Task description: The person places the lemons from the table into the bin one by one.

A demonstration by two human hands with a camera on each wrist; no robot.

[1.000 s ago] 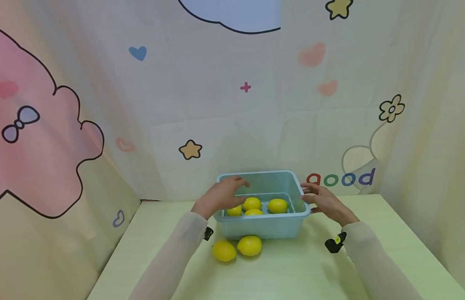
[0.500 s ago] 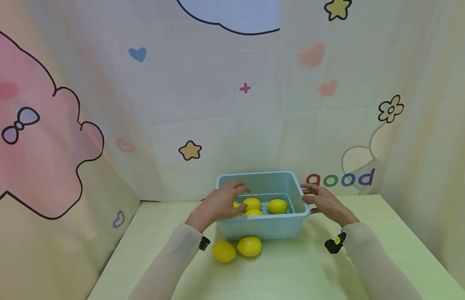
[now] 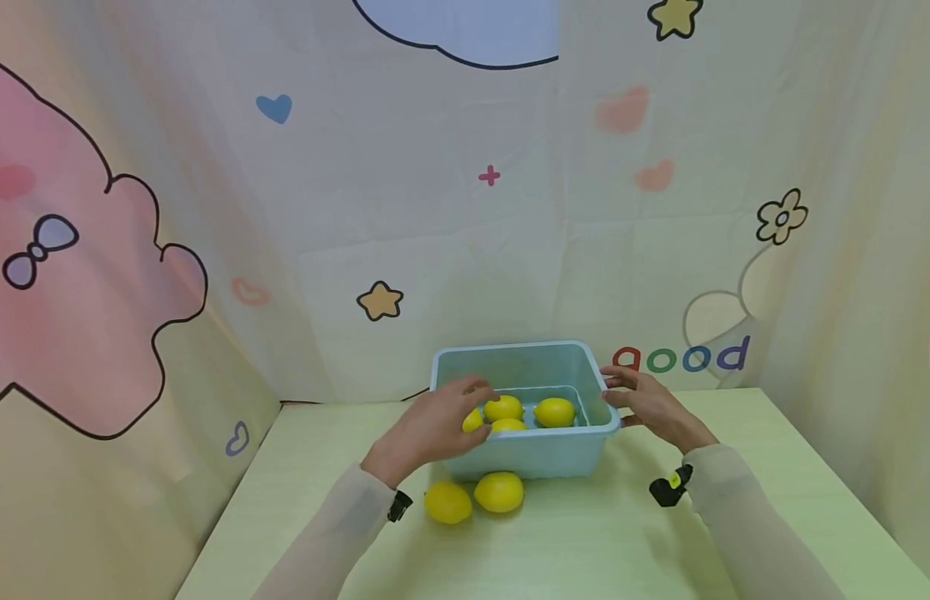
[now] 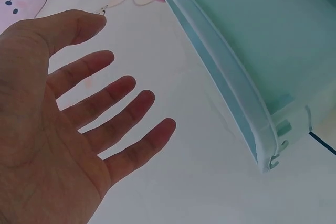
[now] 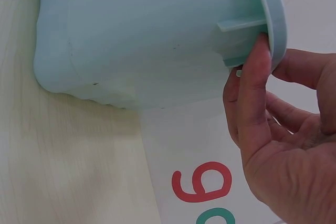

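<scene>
A light blue plastic basin (image 3: pixel 525 454) stands upright on the table with several yellow lemons (image 3: pixel 555 412) inside. My right hand (image 3: pixel 656 408) holds the basin's right rim. In the right wrist view, the thumb and fingers (image 5: pixel 254 95) pinch that rim from both sides. Over the front left of the basin hovers my left hand (image 3: pixel 435 423), hiding part of the rim. The left wrist view shows this left hand (image 4: pixel 79 108) with its fingers spread and nothing in it, apart from the basin wall (image 4: pixel 247 87).
Two more lemons lie side by side on the table in front of the basin, a left one (image 3: pixel 447 502) and a right one (image 3: pixel 498 492). A printed curtain (image 3: pixel 510 250) hangs right behind the pale table (image 3: pixel 585 542).
My left hand has drawn back toward me and slightly left, from above the basin's inside to its front left rim. My right hand and the lemons have stayed put.
</scene>
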